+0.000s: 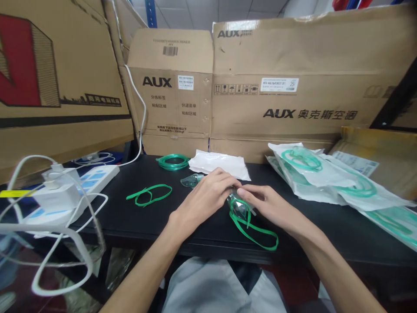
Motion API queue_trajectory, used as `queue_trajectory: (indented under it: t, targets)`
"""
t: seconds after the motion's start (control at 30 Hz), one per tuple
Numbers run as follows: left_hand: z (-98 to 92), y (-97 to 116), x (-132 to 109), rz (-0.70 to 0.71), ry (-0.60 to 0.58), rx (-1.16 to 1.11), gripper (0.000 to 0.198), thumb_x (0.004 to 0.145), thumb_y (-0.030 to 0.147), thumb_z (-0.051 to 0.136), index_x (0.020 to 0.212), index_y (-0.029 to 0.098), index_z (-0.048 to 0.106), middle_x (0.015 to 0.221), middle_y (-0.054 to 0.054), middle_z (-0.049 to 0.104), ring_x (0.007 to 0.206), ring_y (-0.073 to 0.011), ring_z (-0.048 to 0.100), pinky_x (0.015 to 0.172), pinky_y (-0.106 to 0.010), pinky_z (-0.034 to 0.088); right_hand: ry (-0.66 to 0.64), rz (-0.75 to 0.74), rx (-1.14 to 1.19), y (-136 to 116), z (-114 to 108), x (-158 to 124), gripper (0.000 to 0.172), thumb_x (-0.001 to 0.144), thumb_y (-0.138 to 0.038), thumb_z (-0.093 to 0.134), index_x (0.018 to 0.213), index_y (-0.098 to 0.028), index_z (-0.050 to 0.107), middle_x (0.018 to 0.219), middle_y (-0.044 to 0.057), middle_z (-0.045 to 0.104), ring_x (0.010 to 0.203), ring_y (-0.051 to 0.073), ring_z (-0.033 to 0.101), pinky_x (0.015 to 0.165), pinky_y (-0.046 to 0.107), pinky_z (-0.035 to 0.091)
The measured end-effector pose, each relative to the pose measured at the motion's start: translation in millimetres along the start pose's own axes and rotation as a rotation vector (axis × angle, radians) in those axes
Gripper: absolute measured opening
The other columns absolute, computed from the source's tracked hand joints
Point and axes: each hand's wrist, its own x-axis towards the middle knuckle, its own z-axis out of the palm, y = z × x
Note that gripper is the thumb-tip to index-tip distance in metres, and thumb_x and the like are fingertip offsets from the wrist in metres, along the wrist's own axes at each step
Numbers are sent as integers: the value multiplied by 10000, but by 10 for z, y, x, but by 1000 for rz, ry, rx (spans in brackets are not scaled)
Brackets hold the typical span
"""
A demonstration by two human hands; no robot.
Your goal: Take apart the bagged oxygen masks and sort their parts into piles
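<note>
My left hand [208,195] and my right hand [262,202] meet over the black table [137,217], both closed on a clear plastic mask [239,208] with a green elastic strap [257,232] that loops toward the table's front edge. A second clear mask piece [192,180] lies just beyond my left hand. A loose green strap [150,194] lies to the left. A coil of green tubing [173,161] sits at the back.
An empty white bag [220,164] lies behind my hands. Sealed bags with green tubing [325,178] pile up at the right. A white power strip [74,187] with cables sits at the left. Cardboard boxes [293,87] wall off the back.
</note>
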Motion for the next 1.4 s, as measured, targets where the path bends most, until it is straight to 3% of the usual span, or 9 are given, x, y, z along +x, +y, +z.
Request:
queue_trajectory:
  t: [0.1,0.23,0.33,0.43,0.6,0.77,0.9,1.1,1.4]
  targets:
    - [26,40,30,-52,83,-10,168,964,79,589,1066,202,642,1103,-44,687,1098,-206,588,972,-331,470,19,22,176,-22,38,10,476,911,-579,685,1153,-171,727,885,22,676,731,150,573,639,274,454]
    - [6,110,85,-323,209,-137,85,946,232,664,1023,203,647,1036,-19,693,908,-173,630,838,-283,477,89,-8,331,-18,25,30,432,875,-512,748,1146,-181,684,994,60,678,832,194,635,671,318,552]
    - [-19,156,84,-455,106,-270,283,1000,441,580,923,210,725,860,14,721,781,-165,620,735,-274,439,152,-70,299,2,-16,35,398,877,-474,756,1151,-198,671,1084,76,684,901,219,656,692,343,582]
    - [18,133,50,-551,13,-370,502,1002,577,506,771,195,735,692,22,666,671,-157,564,650,-278,377,187,-163,118,24,-33,36,356,885,-422,764,1172,-218,710,1169,78,706,1049,251,666,849,374,569]
    - [170,32,39,-702,31,-591,579,976,617,514,640,162,635,600,18,563,607,-137,461,629,-279,324,229,-249,-101,10,4,27,372,921,-383,739,1274,-263,729,1206,51,735,1091,240,677,954,362,507]
    - [182,109,67,-617,5,-698,425,987,487,549,732,165,658,711,10,583,696,-148,464,667,-277,331,264,-206,-108,-25,4,1,379,959,-440,676,1282,-251,735,1319,65,719,1228,273,655,1068,398,493]
    - [112,164,58,-530,-59,-733,390,993,439,555,757,163,697,742,-2,612,760,-166,513,722,-281,369,174,-168,-21,-24,-48,-18,458,946,-418,692,1361,-226,684,1367,72,698,1307,307,617,1127,458,479]
    - [53,87,54,-418,-175,-775,397,1011,470,554,818,168,725,783,-12,651,808,-168,575,773,-273,420,77,-182,137,-52,-94,-33,449,896,-421,758,1308,-248,712,1188,64,770,1131,285,707,1047,461,533]
    - [95,153,63,-426,-157,-628,285,975,434,633,1038,192,771,865,-20,735,826,-185,658,775,-268,480,325,-219,121,-78,-94,13,378,919,-447,729,1239,-247,713,1300,64,702,1247,264,615,1048,381,483]
